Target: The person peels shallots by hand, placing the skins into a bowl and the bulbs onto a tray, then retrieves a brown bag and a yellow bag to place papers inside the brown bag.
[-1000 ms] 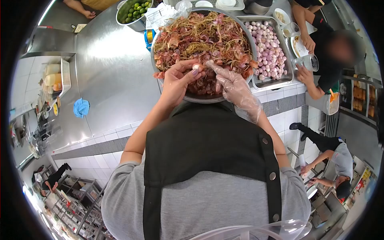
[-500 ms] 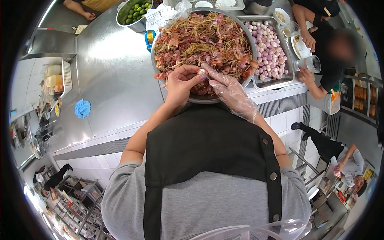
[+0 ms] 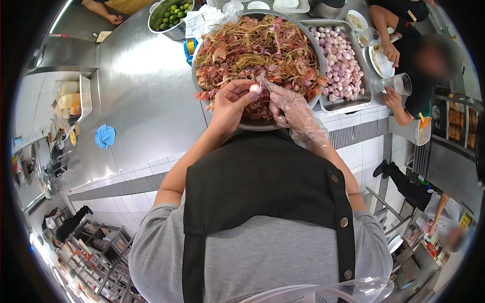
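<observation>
Between the thumb and fingers of my bare left hand (image 3: 228, 105) is a small pale peeled shallot (image 3: 256, 88). My right hand (image 3: 293, 108), in a clear plastic glove, is closed just beside it. A thin dark sliver at the gloved fingertips looks like the blade of a small knife (image 3: 267, 87); the rest of it is hidden. Both hands are over the near rim of a large round metal basin (image 3: 317, 48), heaped with reddish shallot skins and dry stalks (image 3: 252, 50). Right of the basin, a rectangular steel tray (image 3: 348, 105) holds many peeled purple-white shallots (image 3: 339, 63).
A pot of green limes (image 3: 174, 16), papers (image 3: 199, 22) and a blue-yellow tape roll (image 3: 190, 48) are behind the basin. A blue cloth (image 3: 105, 136) lies on the steel counter (image 3: 146, 101). At right, a co-worker's hands are near plates (image 3: 382, 63) and a clear cup (image 3: 402, 84).
My gloved right hand has turned and shifted slightly right, its fingers now more curled. The shallot in my left hand shows more plainly. The co-worker's cup has moved slightly right.
</observation>
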### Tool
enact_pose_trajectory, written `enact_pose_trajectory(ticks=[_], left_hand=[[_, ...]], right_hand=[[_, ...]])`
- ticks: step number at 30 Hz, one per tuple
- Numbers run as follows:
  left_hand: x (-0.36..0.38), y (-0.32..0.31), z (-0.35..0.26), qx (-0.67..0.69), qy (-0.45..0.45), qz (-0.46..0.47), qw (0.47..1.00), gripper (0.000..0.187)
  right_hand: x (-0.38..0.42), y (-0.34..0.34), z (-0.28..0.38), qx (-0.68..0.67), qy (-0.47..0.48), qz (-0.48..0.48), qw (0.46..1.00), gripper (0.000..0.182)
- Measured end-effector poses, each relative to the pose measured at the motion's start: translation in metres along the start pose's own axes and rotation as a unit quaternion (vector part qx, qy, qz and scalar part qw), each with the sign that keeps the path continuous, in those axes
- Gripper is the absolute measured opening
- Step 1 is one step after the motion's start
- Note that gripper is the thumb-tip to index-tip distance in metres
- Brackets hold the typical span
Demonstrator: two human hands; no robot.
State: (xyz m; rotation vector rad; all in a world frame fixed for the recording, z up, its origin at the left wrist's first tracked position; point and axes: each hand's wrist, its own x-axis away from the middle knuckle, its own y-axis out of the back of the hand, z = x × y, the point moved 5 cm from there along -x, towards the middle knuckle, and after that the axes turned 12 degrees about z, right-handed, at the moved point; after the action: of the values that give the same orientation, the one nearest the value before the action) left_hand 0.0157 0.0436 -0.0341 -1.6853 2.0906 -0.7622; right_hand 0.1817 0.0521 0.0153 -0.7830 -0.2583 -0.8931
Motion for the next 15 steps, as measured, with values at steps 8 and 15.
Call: enact_pose_trajectory(ticks=[8, 15], left_hand=[[0.001, -0.009, -0.010, -0.002, -0.033, 0.017, 0.999, 0.028], [0.000, -0.010, -0.011, -0.027, -0.045, 0.004, 0.999, 0.023]], right_hand=[[-0.007, 0.015, 0.005, 0.222, 0.118, -0.011, 0.968, 0.049], [0.010, -0.006, 0.008, 0.151, 0.108, 0.010, 0.983, 0.065]])
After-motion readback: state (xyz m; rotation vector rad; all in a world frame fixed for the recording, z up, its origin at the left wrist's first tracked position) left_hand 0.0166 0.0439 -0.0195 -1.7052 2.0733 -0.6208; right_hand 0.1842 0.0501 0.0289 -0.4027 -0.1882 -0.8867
